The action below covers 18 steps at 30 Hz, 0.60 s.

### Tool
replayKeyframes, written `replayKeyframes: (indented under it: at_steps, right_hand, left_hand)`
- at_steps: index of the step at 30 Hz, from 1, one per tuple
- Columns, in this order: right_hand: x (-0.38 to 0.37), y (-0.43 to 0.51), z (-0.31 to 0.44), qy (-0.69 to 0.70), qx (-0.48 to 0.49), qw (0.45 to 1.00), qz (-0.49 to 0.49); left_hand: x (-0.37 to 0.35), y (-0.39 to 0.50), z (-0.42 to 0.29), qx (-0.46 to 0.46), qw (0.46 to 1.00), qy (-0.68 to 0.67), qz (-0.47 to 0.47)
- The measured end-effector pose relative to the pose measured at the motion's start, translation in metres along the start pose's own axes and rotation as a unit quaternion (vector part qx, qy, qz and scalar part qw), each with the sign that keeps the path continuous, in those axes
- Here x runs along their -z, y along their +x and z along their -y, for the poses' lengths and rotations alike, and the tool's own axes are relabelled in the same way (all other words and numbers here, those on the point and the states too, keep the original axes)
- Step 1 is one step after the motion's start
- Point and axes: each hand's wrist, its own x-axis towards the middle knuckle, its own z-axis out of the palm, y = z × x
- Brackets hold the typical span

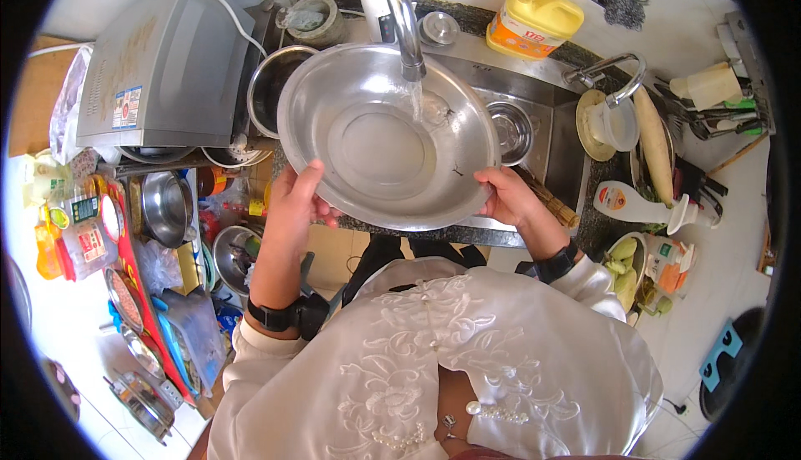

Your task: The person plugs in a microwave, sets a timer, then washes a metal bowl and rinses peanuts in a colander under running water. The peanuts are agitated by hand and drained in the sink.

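My left hand (pixel 301 197) and my right hand (pixel 504 196) grip the near rim of a wide stainless steel basin (pixel 383 147) on opposite sides. The basin is under a chrome faucet (pixel 410 40), from which water (pixel 416 102) runs in. Dark bits stick to the basin's inner wall on the right. Behind and below it is the steel sink (pixel 554 147), partly covered; a small steel bowl (pixel 510 133) and a bundle of brown bristles or sticks (pixel 547 200) lie at the sink.
A steel pot (pixel 263 94) and a stone mortar (pixel 325 22) stand behind left, near a grey boxy appliance (pixel 163 59). A yellow detergent bottle (pixel 532 25) stands behind the sink. At right are a second faucet (pixel 626 78), a white radish (pixel 654 140) and a bowl of green vegetables (pixel 638 259).
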Motion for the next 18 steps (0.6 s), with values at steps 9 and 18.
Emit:
replayKeyframes:
  at_steps: [9, 18]
  right_hand:
    - [0.032, -0.020, 0.004, 0.062, -0.012, 0.998, 0.026]
    - [0.043, 0.023, -0.028, 0.174, -0.076, 0.976, 0.103]
  left_hand:
    - [-0.006, 0.013, 0.003, -0.247, 0.961, 0.120, -0.032]
    - [-0.013, 0.003, 0.000, -0.337, 0.901, 0.265, -0.069]
